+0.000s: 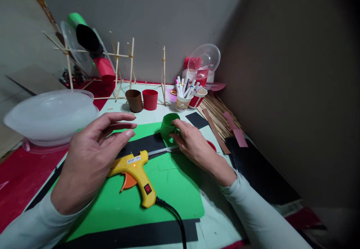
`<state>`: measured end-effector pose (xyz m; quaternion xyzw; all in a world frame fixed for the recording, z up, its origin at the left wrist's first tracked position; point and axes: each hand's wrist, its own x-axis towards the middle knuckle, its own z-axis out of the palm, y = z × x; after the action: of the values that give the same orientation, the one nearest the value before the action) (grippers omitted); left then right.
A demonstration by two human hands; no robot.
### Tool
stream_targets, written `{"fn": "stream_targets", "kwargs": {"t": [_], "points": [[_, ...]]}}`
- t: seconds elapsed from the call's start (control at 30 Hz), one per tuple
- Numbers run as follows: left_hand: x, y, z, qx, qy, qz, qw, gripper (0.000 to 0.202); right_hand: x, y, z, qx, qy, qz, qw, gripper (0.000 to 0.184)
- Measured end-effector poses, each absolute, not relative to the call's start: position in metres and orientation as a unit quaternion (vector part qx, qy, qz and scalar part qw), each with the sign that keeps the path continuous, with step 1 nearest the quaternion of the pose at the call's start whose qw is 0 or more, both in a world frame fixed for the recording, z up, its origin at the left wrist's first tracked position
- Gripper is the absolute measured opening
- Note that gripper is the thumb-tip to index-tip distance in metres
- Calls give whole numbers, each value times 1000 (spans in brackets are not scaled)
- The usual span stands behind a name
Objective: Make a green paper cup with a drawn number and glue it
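My right hand (191, 140) pinches the rim of a green paper cup-shaped tube (166, 129), thumb and fingers closed at its right side. Above the left end of a yellow glue gun (132, 164), my left hand (95, 151) is raised with thumb and fingers apart and nothing between them. The glue gun lies on its side on a green sheet (174, 192), its small light glowing orange and a clear glue stick (163, 150) reaching right, toward my right hand. A black strip (140, 144) runs beneath the gun and the tube.
Behind stand a brown paper tube (134, 101), a red one (150, 99), a cup of markers (184, 102) and a wooden stick frame (132, 61). Translucent bowls (50, 116) sit at left. Wooden sticks (222, 116) and a black sheet (258, 174) lie right. The gun's cord (177, 215) runs forward.
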<state>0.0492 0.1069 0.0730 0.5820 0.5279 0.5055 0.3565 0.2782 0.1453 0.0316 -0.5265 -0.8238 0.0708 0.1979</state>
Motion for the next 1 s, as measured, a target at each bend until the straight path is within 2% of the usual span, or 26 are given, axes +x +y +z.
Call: {"fn": "stream_targets", "kwargs": {"t": [0.23,0.43,0.6,0.8,0.93,1.0], "points": [[50,109,72,584,534,494,360,27,285,141,45,-516,-821,101,221,58],[48,110,70,588,532,494,358,30,300,142,55,-494,-810,90,304,71],[50,112,70,591,528,490,362,27,296,145,52,-462,-824,85,316,61],[44,115,68,579,514,525,353,23,280,145,37,-465,-836,81,281,25],[37,123,69,577,488,564,333,18,280,147,32,-475,-820,68,312,11],[35,127,69,574,479,577,329,17,281,146,36,-466,-815,67,336,10]]}}
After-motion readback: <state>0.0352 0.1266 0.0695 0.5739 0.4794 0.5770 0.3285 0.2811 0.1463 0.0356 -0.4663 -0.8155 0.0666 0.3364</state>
